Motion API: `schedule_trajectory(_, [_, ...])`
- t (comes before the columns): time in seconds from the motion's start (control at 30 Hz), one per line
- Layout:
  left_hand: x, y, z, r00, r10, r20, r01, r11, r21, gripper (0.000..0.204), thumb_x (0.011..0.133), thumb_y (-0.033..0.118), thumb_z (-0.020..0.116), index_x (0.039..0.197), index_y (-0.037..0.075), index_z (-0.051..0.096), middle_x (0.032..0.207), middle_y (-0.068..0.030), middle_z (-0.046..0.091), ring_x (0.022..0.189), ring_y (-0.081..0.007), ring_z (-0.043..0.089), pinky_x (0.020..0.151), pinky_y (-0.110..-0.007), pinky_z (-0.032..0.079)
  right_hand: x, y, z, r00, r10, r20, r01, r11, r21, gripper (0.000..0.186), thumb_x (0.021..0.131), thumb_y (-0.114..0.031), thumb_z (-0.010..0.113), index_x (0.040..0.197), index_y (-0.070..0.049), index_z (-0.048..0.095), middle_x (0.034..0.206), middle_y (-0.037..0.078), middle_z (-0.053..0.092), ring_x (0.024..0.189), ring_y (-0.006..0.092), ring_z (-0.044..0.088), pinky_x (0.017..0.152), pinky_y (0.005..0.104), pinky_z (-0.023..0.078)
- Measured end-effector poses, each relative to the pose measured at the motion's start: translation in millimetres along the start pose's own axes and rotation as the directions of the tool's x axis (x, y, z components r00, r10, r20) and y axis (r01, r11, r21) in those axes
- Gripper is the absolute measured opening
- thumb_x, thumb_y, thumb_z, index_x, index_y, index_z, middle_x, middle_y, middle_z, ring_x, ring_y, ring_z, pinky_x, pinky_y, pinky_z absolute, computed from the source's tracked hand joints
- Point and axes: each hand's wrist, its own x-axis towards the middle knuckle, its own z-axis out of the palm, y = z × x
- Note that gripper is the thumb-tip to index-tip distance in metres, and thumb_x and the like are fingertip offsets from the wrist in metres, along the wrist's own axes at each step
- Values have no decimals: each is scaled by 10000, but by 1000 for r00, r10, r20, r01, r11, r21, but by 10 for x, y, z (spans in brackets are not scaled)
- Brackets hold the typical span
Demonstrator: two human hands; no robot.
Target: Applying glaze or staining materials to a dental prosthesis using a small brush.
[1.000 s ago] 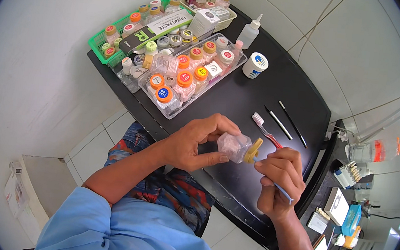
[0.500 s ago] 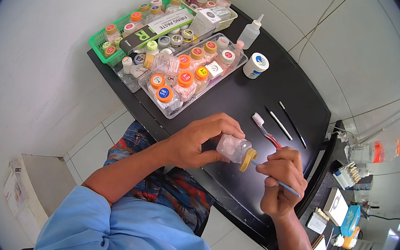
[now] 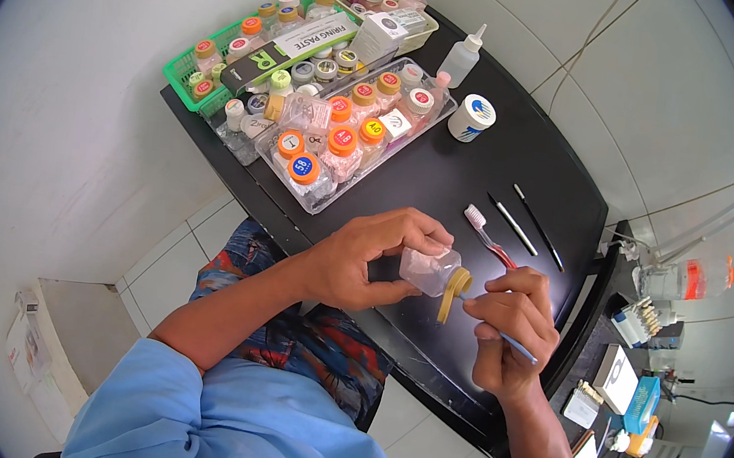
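My left hand [image 3: 371,257] grips a small clear plastic jar [image 3: 424,268] with pale powder inside, between thumb and fingers. The jar lies tilted over the table, its mouth toward my right hand. Its gold flip cap [image 3: 446,305] hangs open below the gold neck. My right hand [image 3: 514,332] closes round a thin tool with a blue handle [image 3: 516,347]. The tool's front end meets the jar's mouth; its tip is hidden, so its kind does not show. Just beyond my right hand lies a red-handled toothbrush [image 3: 486,231], bristles up.
A clear tray [image 3: 315,209] of capped jars stands at the far left of the black table [image 3: 409,179]. Behind it is a green basket [image 3: 174,80]. A dropper bottle [image 3: 461,59], a white tub [image 3: 471,119] and two slim instruments [image 3: 513,225] lie farther right.
The jar has turned slightly, and its open cap now hangs lower, away from the mouth. My right hand has shifted a little left with the blue-handled tool. My left hand has barely moved.
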Motion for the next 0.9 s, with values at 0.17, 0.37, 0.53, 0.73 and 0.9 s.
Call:
schedule_trajectory(0.17, [7, -6, 3, 998, -52, -35, 51, 998, -23, 584, 867, -106, 808, 1373, 57, 565, 1438, -177, 531, 1399, -294, 588, 1123, -393, 539, -1, -4, 11, 998, 23, -51, -22, 1000, 6, 148, 788, -81, 797, 934, -61, 779, 849, 60, 712, 904, 278, 649, 855, 442, 482])
schedule_trajectory(0.37, [77, 176, -1, 995, -91, -40, 99, 955, 279, 627, 846, -33, 846, 1403, 70, 578, 1330, -137, 580, 1288, -265, 648, 1059, -362, 544, 4, -6, 9, 999, 37, -23, -37, 999, -1, 130, 788, -71, 797, 916, -60, 779, 853, 56, 715, 927, 282, 650, 876, 455, 492])
schedule_trajectory(0.53, [63, 107, -17, 997, -60, -55, 77, 919, 386, 622, 804, 27, 870, 1360, 65, 594, 1274, -145, 631, 1180, -261, 678, 991, -364, 538, 24, -17, 18, 1000, 29, -8, -30, 1000, -8, 139, 784, -77, 807, 919, -65, 780, 867, 58, 723, 938, 284, 656, 895, 461, 499])
schedule_trajectory(0.73, [-5, -38, 27, 991, -104, -82, 116, 979, 169, 547, 829, -23, 800, 1306, 69, 550, 1247, -156, 648, 1132, -262, 694, 970, -381, 544, 18, -12, 25, 999, -16, 46, 17, 1000, -15, 174, 781, -107, 822, 950, -79, 790, 886, 51, 731, 942, 284, 659, 887, 469, 506])
schedule_trajectory(0.9, [29, 130, 17, 987, -156, -39, 161, 954, 254, 597, 834, -17, 775, 1376, 57, 535, 1229, -139, 631, 1093, -252, 688, 952, -385, 542, 12, -20, 21, 999, -17, 39, 18, 1000, -17, 157, 802, -109, 812, 955, -79, 789, 914, 49, 746, 942, 287, 659, 892, 472, 521])
